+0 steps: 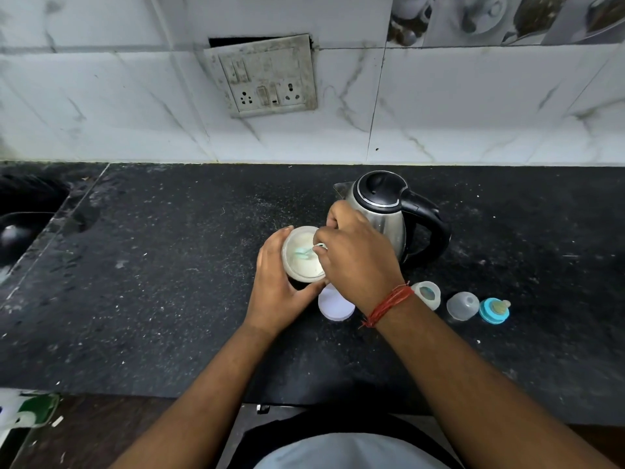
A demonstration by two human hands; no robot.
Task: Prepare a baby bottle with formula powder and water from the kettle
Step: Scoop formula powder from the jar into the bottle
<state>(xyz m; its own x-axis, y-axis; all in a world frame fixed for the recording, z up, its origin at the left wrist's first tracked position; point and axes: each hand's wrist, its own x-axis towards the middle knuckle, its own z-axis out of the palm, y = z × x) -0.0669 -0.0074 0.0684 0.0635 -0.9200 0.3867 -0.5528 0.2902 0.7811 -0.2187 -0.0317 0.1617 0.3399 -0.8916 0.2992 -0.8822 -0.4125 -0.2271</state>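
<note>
An open jar of white formula powder (302, 257) stands on the black counter (162, 282). My left hand (279, 286) wraps around the jar's left and near side. Over the jar's right rim, my right hand (355, 257) pinches a pale green scoop (303, 254) whose bowl dips into the powder. The jar's white lid (334, 308) lies flat just in front, partly under my right wrist. A steel kettle (382, 214) with a black lid and handle stands right behind my right hand. The open baby bottle (426, 294) stands to the right of my wrist.
A clear bottle cap (462, 305) and a blue ring with the teat (494, 310) sit to the right of the bottle. A wall socket panel (267, 76) hangs on the tiled wall behind. A dark sink (23, 225) lies at the far left.
</note>
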